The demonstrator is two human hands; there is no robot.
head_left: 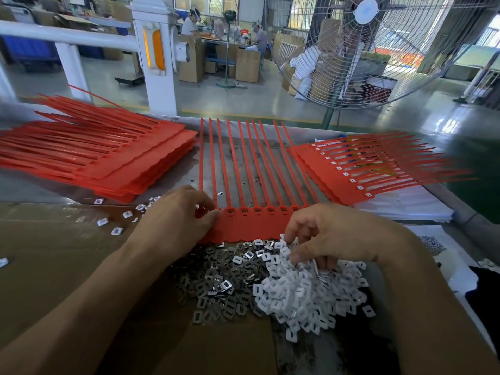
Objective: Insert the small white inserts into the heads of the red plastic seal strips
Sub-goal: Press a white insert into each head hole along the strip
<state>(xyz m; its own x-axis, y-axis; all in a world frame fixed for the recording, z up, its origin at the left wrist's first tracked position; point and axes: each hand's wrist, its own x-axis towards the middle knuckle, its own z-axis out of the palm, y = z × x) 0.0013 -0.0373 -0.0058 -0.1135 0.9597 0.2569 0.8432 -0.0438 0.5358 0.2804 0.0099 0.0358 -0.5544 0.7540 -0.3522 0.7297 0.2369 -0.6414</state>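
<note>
Head view, red seal strips (pixel 254 169) tails pointing away

Red seal strips (pixel 251 220) lie flat beside heaped white inserts (pixel 305 290).

A large factory hall stretches beyond the workbench. At twelve o'clock a white post (pixel 155 58) with orange reflector strips stands on the floor, and a thick white rail (pixel 67 36) runs from it toward ten o'clock. At one to two o'clock a big pedestal fan (pixel 362 47) with a wire guard rises on a green pole. The glossy grey-green floor (pixel 243 98) reflects daylight from windows along the far wall, brightest toward three o'clock. In the distance near twelve o'clock, seated workers (pixel 189 23) sit at a table among brown cardboard boxes (pixel 247 64). Blue bins (pixel 27 50) sit at ten o'clock.
</note>
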